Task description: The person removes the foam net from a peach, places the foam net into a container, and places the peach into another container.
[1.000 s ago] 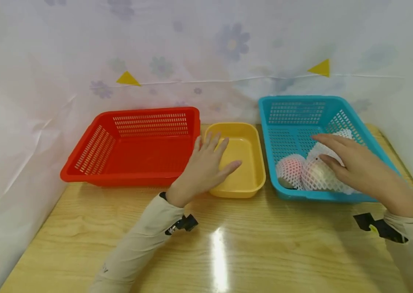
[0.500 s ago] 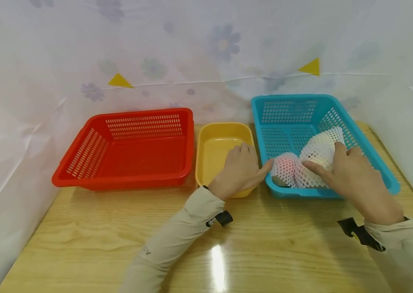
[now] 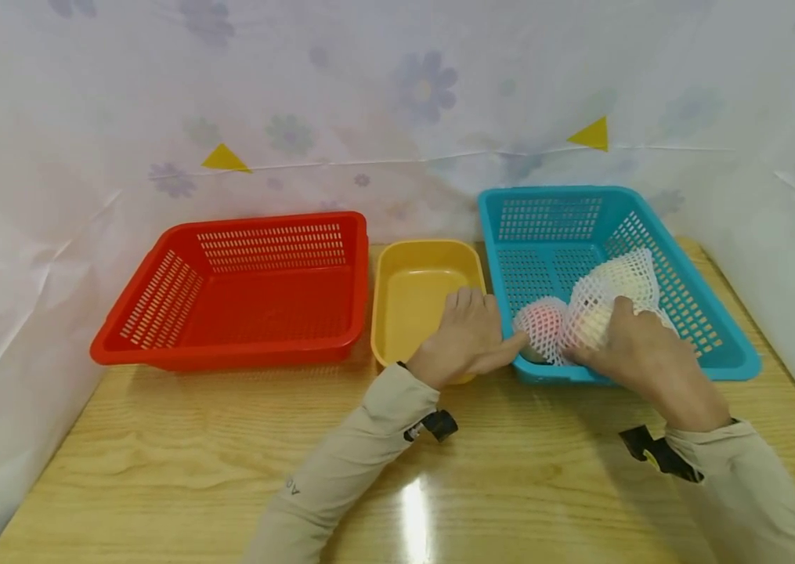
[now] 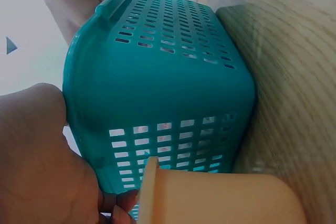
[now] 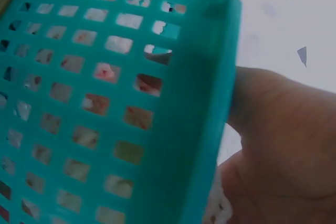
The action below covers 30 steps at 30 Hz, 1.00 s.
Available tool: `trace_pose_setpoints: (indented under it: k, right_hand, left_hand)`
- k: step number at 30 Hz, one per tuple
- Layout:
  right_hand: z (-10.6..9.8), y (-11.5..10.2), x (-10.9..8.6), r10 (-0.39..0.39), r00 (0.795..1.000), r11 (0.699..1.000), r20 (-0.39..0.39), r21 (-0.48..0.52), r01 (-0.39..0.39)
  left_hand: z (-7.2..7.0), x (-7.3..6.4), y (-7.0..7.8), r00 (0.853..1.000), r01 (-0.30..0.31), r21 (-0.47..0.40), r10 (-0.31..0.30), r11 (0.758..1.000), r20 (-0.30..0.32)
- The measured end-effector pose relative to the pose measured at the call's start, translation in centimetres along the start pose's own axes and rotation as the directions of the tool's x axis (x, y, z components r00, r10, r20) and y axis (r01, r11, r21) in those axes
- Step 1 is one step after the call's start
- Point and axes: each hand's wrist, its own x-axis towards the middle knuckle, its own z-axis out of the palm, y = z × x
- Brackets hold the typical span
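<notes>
Right hand (image 3: 651,364) round netted fruit (image 3: 589,310) in blue basket (image 3: 555,193), left hand (image 3: 464,338) gripping rim (image 4: 71,77)

- The table (image 3: 178,439) showed glossy wood grain.
- The red basket (image 3: 270,301), by its far left corner, was glossy plastic.
- The yellow tub (image 3: 414,305) and blue basket (image 3: 548,190) were smooth plastic.
- The netting (image 3: 633,274) looked like matt, meshed foam.

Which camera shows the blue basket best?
The head view: the blue basket shows from above, inside included. The left wrist view shows outer walls and rim; the right wrist view, part of one wall and rim.
</notes>
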Motion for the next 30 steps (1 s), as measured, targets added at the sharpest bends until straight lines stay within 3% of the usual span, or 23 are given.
trace_pose_setpoints:
  k: [8, 18, 30]
  right_hand:
    - [0.7, 0.3, 0.0, -0.014, 0.998, 0.999, -0.053, 0.045, 0.016]
    - [1.1, 0.6, 0.2, -0.018, 0.989, 0.997, -0.144, 0.070, 0.029]
    - [0.8, 1.1, 0.1, -0.053, 0.978, 0.996, -0.203, 0.055, 0.066]
  left_hand:
    - [0.7, -0.1, -0.2, 1.000, -0.009, -0.086, 0.007, 0.996, -0.015]
    - [0.7, -0.1, -0.3, 1.000, -0.004, -0.098, 0.005, 0.995, 0.011]
    - [0.6, -0.3, 0.0, 0.999, 0.011, -0.095, -0.014, 0.995, -0.035]
